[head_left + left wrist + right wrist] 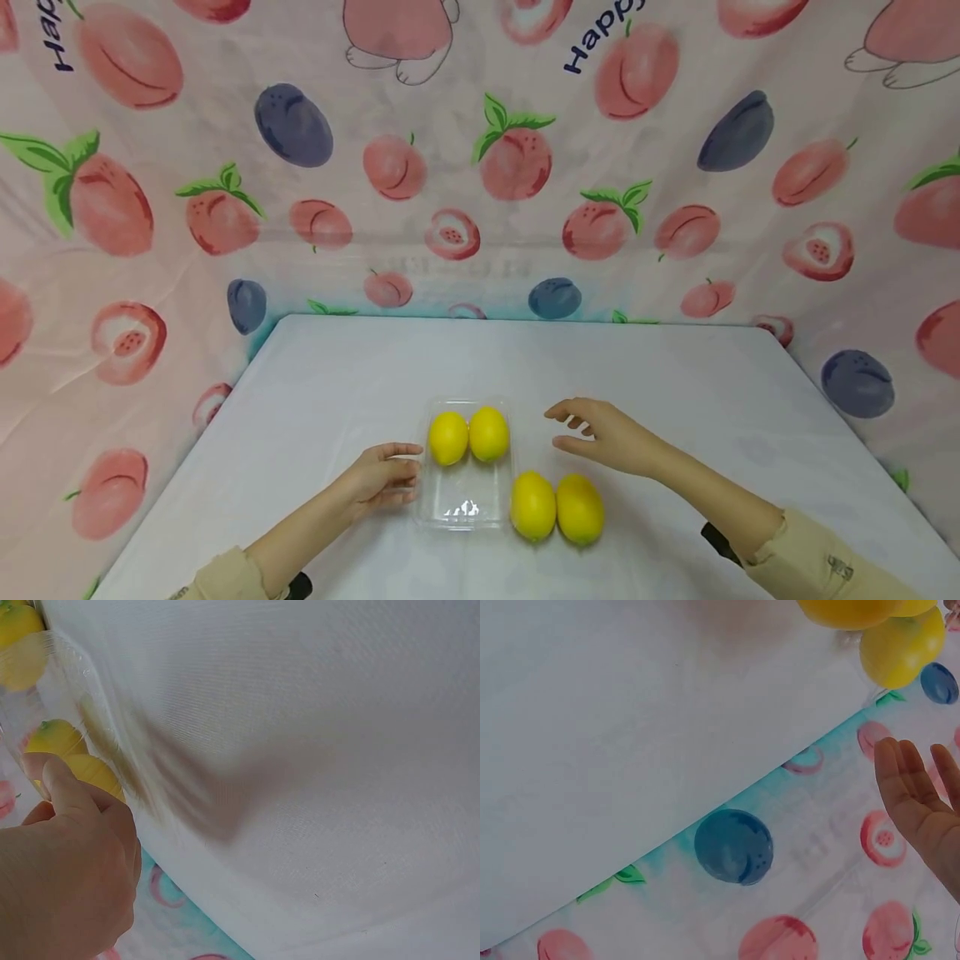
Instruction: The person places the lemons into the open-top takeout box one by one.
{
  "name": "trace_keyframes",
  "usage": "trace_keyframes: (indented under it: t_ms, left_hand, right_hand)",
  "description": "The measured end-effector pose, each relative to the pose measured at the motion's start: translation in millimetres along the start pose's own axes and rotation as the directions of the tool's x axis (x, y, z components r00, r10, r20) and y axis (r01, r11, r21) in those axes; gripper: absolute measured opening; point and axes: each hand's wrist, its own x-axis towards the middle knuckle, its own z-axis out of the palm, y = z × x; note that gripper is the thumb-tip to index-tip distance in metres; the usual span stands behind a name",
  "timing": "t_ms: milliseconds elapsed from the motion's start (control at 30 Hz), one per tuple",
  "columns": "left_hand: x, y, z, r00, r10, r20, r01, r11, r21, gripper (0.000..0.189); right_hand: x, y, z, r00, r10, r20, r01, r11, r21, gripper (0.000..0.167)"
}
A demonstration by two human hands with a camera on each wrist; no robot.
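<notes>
In the head view, a clear plastic box (465, 500) sits on the table with two lemons, the left one (448, 438) and the right one (489, 434), side by side in its far half. My left hand (384, 477) is at the box's left side, fingers extended toward the wall; whether they press on it is hard to tell. Two more lemons, one (533, 506) beside the box's near right corner and another (580, 510) next to it, lie on the table. Above and beyond them my right hand (606, 435) is held with loosely bent fingers, holding nothing.
The white tabletop (337, 367) extends around the box. Behind it and at both sides hangs a pink cloth (450, 108) printed with peaches and blue fruit. Its edge meets the table's far edge.
</notes>
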Motion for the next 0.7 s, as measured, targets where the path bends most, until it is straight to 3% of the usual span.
trace_keyframes:
  t_ms: [167, 400, 700]
  left_hand:
    - [-1.0, -0.1, -0.2, 1.0, 0.006, 0.007, -0.005, 1.0, -0.003, 0.043]
    - [-0.6, 3.1, 0.9, 1.0, 0.003, -0.007, -0.003, 1.0, -0.006, 0.041]
    - [-0.8, -1.5, 0.1, 1.0, 0.005, 0.006, -0.005, 1.0, 0.0, 0.042]
  right_hand:
    - [-6.9, 1.8, -1.7, 0.999, 0.047, 0.012, -0.048, 0.996, 0.078, 0.036]
    - [-15.7, 7.3, 0.3, 0.995, 0.094, 0.024, -0.096, 0.99, 0.099, 0.037]
    - [-34.1, 21.8, 14.2, 0.983, 0.148, 0.109, -0.165, 0.973, 0.159, 0.041]
